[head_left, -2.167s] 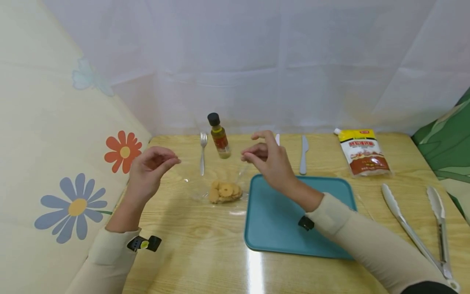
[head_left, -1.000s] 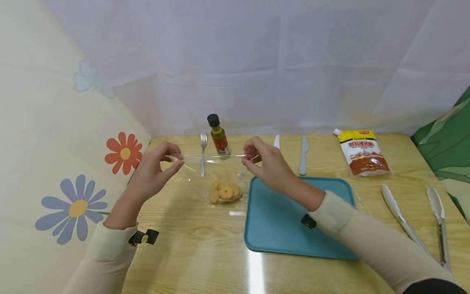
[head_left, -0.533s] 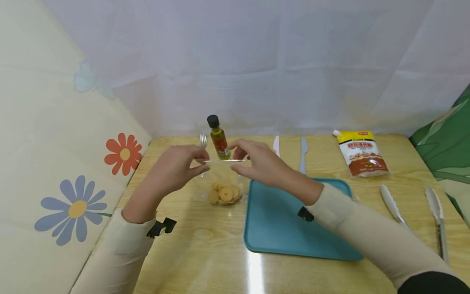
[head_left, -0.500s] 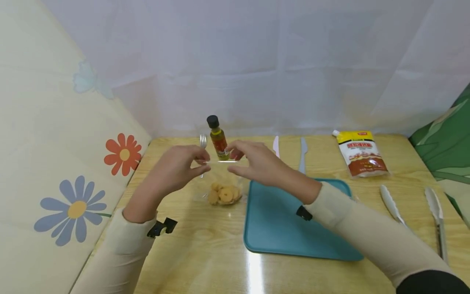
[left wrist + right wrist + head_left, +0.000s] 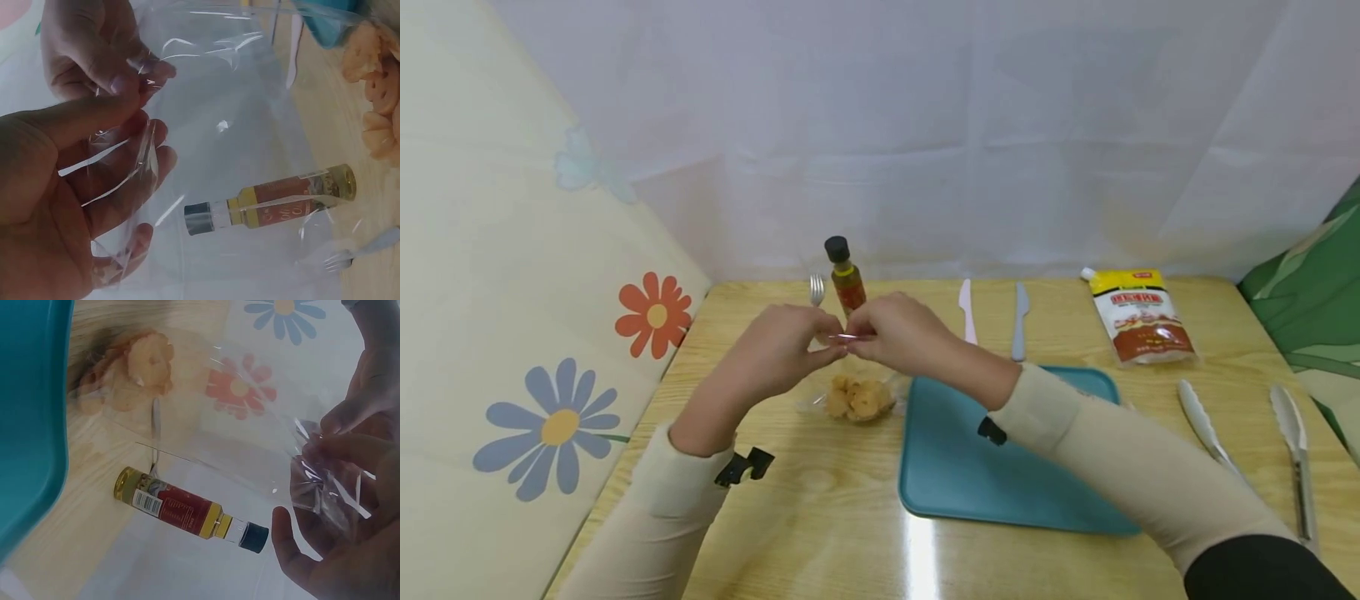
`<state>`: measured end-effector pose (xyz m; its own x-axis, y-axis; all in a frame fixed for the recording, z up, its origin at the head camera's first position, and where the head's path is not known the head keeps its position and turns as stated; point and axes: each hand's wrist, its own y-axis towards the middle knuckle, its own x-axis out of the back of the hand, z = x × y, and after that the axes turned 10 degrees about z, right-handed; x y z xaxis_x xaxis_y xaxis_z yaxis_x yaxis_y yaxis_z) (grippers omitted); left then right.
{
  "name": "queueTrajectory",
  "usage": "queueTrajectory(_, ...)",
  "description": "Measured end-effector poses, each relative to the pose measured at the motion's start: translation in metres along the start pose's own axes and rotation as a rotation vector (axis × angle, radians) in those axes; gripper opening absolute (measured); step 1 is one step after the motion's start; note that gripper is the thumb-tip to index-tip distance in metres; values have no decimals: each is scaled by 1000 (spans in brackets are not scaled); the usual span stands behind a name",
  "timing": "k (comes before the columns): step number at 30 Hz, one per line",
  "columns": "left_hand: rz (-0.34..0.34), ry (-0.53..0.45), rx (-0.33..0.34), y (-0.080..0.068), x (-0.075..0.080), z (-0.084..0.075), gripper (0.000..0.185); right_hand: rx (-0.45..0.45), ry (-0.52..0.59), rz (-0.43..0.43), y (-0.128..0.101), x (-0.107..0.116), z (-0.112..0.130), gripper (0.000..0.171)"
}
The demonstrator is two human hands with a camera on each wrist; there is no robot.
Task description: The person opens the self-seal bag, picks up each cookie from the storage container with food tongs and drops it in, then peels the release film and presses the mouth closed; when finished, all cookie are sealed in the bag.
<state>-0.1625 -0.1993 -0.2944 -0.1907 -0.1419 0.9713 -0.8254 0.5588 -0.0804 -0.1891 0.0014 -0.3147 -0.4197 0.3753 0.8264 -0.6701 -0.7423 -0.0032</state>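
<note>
A clear plastic bag [image 5: 856,377] holding several round ring-shaped cookies [image 5: 859,398] stands on the wooden table [image 5: 820,500], left of a teal tray [image 5: 1000,454]. My left hand [image 5: 823,346] and my right hand [image 5: 859,337] meet just above it, and each pinches the bag's gathered top edge. In the left wrist view my left hand [image 5: 147,125] grips crumpled film, with the right hand's fingertips [image 5: 140,69] close above. In the right wrist view my right hand [image 5: 319,481] holds the bunched film, and the cookies [image 5: 131,369] hang low in the bag.
A small oil bottle [image 5: 846,279] with a black cap and a fork [image 5: 816,289] stand just behind the hands. Two plastic knives [image 5: 1018,321] lie behind the tray. A sauce pouch [image 5: 1138,317] and metal tongs [image 5: 1247,454] are at the right.
The hands were apart, took the bag's top edge stretched between them, then came together at the middle, gathering the opening. The cookies have bunched up lower in the bag.
</note>
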Motion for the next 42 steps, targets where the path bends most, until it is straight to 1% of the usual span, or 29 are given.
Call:
queueTrajectory(3, -18, 35, -44, 0, -2, 3, 7, 14, 4, -18, -1, -2, -1, 9)
queueTrajectory(6, -30, 23, -44, -3, -3, 7, 6, 23, 27, -34, -3, -3, -4, 9)
queueTrajectory(10, -51, -52, -10, -7, -1, 16, 5, 32, 80, -74, -9, -4, -9, 11)
queueTrajectory(16, -128, -185, -4, -18, -1, 32, 7, 50, 170, -152, -22, -8, -20, 11)
queueTrajectory(19, -160, -226, 10, -26, -3, 41, 6, 66, 193, -183, -28, -10, -24, 9)
queueTrajectory(23, -202, -256, 23, -36, -5, 52, 4, 75, 226, -209, -36, -11, -29, 7)
queueTrajectory(26, -221, -268, 11, -42, -7, 58, 3, 89, 252, -219, -38, -12, -31, 6)
queueTrajectory(29, -230, -308, -3, -46, -9, 63, 5, 97, 265, -232, -40, -14, -35, 7)
queueTrajectory(33, -236, -381, -1, -51, -10, 68, 8, 94, 285, -252, -45, -15, -39, 9)
queueTrajectory(35, -241, -408, 1, -54, -10, 70, 9, 94, 311, -262, -47, -15, -41, 10)
queueTrajectory(42, -276, -454, 10, -64, -6, 70, 12, 130, 463, -269, -55, -16, -42, 12)
